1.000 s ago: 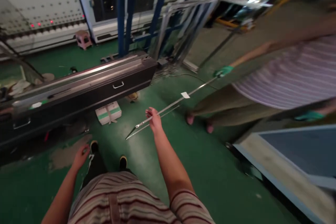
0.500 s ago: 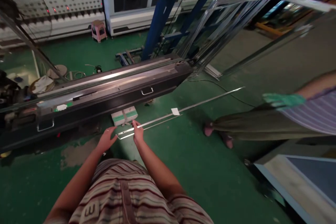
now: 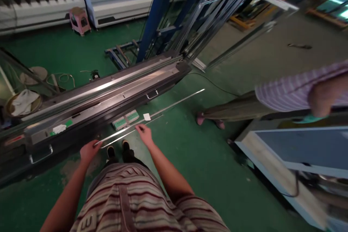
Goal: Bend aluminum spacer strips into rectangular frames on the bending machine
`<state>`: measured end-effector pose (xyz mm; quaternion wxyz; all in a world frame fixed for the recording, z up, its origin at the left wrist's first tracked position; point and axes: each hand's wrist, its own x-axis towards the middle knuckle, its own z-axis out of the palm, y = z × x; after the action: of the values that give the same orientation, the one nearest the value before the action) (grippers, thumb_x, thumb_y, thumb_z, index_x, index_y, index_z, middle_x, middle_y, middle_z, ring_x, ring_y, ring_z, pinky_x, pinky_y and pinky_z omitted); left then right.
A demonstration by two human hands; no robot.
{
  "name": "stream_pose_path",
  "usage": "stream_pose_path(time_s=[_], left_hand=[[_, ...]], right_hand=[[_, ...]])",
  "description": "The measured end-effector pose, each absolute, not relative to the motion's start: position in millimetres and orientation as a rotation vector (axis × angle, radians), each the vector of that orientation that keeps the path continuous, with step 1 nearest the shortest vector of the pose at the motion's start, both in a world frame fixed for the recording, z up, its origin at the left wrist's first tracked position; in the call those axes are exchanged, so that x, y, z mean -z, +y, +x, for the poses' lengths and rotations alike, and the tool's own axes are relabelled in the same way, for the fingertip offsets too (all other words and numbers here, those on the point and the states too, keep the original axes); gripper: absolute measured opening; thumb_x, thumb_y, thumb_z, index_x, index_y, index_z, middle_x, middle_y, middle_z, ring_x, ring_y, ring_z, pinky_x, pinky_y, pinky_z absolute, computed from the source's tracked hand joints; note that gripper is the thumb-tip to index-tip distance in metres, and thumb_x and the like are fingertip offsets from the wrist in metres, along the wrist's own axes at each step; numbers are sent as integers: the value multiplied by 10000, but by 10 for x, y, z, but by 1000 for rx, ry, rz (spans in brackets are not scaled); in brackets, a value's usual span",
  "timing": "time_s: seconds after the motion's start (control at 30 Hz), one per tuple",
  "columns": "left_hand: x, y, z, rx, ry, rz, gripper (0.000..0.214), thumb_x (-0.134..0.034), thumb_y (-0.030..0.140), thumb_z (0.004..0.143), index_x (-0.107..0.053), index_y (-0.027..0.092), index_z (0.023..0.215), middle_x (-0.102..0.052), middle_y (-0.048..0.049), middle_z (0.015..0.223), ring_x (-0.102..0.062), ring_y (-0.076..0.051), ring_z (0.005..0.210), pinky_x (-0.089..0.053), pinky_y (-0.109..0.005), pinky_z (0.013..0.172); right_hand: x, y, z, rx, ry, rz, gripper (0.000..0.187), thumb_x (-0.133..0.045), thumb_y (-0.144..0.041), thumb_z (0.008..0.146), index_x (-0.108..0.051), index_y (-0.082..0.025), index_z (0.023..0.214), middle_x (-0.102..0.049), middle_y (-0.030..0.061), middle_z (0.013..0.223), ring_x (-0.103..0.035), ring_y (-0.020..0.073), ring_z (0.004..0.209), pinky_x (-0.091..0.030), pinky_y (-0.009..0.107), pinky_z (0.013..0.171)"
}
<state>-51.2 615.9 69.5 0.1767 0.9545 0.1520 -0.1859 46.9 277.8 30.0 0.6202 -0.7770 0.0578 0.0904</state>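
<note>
A long, thin metal strip [image 3: 176,104], bent back at its left end into a shorter second leg, stretches in front of my body above the green floor. My left hand [image 3: 89,151] is closed around its bent end. Further along, my right hand [image 3: 145,135] is closed, thumb and forefinger pinching the strip beside a white paper tag [image 3: 146,116]. Just beyond the strip, a green and white box [image 3: 125,119] sits at the foot of a long dark machine bed [image 3: 108,110] with metal handles.
At the right stands a person in a striped top [image 3: 296,88] and a green glove, beside a blue-topped bench [image 3: 312,148]. Behind the bed are a blue steel post [image 3: 157,11], a rack of metal strips [image 3: 206,18] and a pink stool [image 3: 79,21]. A cable crosses the floor.
The strip has shifted left with my left hand, which has closed on its end. My right hand is now further along it, near the tag. The other person has turned and moved their arm.
</note>
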Motion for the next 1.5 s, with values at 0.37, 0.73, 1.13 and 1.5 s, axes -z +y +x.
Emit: stream_pose_path(time_s=[0.37, 0.73, 1.13, 1.5], left_hand=[[-817, 6497, -780, 421, 512, 2720, 521, -456, 673, 893, -739, 287, 1100, -772, -30, 986, -704, -262, 923, -387, -273, 652], [-835, 6396, -960, 463, 618, 2688, 527, -443, 674, 905, -734, 295, 1127, -765, -37, 1020, -690, -257, 931, -400, -272, 684], [-989, 6023, -1057, 326, 575, 2597, 417, -523, 578, 919, -766, 242, 965, -756, -82, 913, -673, -241, 852, -383, -294, 688], [-996, 5792, -1051, 227, 476, 2549, 386, -555, 556, 905, -761, 230, 906, -746, -110, 875, -671, -258, 856, -386, -330, 745]], right_hand=[[-306, 2200, 1583, -51, -47, -2112, 35, -694, -201, 723, -669, -197, 748, -651, 74, 877, -518, 256, 1021, -293, 460, 1118], [-654, 2242, 1849, -136, -29, -1493, 309, -649, -534, 819, -617, -229, 857, -683, 64, 1076, -593, 222, 1019, -479, 372, 859], [-932, 5275, 1521, -407, -1192, -1787, 123, -741, -201, 750, -652, -201, 836, -614, 61, 1124, -503, 255, 1130, -344, 426, 1063], [-840, 7137, 1308, -249, -1215, -2077, 204, -745, -143, 745, -647, -157, 924, -571, 112, 1139, -423, 275, 1154, -348, 427, 1078]])
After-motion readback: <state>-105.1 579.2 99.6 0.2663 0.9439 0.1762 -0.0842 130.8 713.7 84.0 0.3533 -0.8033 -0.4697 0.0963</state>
